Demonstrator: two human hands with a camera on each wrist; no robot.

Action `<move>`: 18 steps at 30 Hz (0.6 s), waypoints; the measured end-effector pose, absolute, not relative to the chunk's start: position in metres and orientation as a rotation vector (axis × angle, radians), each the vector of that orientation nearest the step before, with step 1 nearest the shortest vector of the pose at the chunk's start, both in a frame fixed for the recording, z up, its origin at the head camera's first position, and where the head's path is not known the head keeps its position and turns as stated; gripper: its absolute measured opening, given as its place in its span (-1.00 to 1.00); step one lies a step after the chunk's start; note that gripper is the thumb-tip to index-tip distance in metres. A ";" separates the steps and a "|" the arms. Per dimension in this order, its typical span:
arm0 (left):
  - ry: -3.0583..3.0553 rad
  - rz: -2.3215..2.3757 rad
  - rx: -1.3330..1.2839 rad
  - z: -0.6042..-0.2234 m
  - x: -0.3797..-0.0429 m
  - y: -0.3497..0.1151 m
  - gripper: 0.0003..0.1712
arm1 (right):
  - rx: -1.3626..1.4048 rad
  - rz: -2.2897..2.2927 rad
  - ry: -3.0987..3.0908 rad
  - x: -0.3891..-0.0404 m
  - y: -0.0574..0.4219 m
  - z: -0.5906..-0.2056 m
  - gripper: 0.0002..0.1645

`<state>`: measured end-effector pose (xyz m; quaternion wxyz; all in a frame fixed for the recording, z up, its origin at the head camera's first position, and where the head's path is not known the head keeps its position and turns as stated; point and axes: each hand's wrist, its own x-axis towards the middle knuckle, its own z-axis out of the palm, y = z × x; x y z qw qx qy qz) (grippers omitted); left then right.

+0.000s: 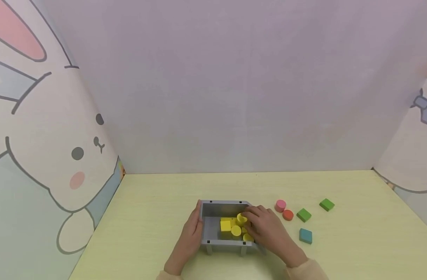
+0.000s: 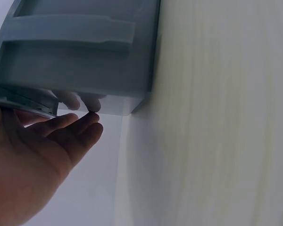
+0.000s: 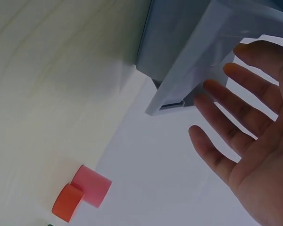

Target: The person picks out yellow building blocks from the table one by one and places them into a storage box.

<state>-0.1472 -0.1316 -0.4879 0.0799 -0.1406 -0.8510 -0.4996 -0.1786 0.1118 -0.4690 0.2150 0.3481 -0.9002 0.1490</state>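
Note:
A grey plastic bin (image 1: 223,249) stands on the table with several yellow blocks in it, among them a cube (image 1: 225,226) and a cylinder (image 1: 236,231). My left hand (image 1: 192,232) lies along the bin's left end; in the left wrist view its fingertips (image 2: 92,123) are right at the grey wall. Over the bin's right end reaches my right hand (image 1: 267,229), its fingertips beside another yellow cylinder (image 1: 241,218). In the right wrist view those fingers (image 3: 240,110) are spread apart, with nothing seen between them.
Right of the bin lie a pink cylinder (image 1: 280,205), a red round block (image 1: 288,215), two green blocks (image 1: 304,215) and a blue block (image 1: 306,236). A pale curtain (image 1: 234,97) hangs behind the table (image 1: 157,202), with rabbit drawings at the sides.

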 end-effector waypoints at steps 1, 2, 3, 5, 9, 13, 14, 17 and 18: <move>-2.545 -1.490 -0.420 -0.488 -0.147 -0.132 -0.43 | 0.948 0.412 -2.496 -0.178 0.113 -0.470 -0.68; -2.546 -1.481 -0.418 -0.488 -0.148 -0.132 -0.43 | 0.931 0.411 -2.495 -0.178 0.114 -0.470 -0.68; -2.548 -1.464 -0.418 -0.488 -0.148 -0.132 -0.43 | 0.914 0.417 -2.490 -0.177 0.115 -0.470 -0.66; -2.549 -1.432 -0.416 -0.488 -0.148 -0.132 -0.43 | 0.882 0.429 -2.475 -0.177 0.117 -0.471 -0.63; -2.564 -1.338 -0.399 -0.487 -0.150 -0.133 -0.43 | 0.837 0.445 -2.448 -0.177 0.122 -0.473 -0.51; -2.616 -1.231 -0.350 -0.486 -0.149 -0.134 -0.44 | 0.814 0.427 -2.439 -0.178 0.126 -0.474 -0.41; -2.638 -1.198 -0.331 -0.485 -0.148 -0.134 -0.45 | 0.805 0.419 -2.442 -0.178 0.127 -0.475 -0.40; -2.696 -1.107 -0.292 -0.483 -0.144 -0.135 -0.46 | 0.780 0.399 -2.446 -0.177 0.130 -0.477 -0.35; -2.712 -1.081 -0.281 -0.481 -0.143 -0.135 -0.46 | 0.769 0.399 -2.455 -0.176 0.131 -0.477 -0.34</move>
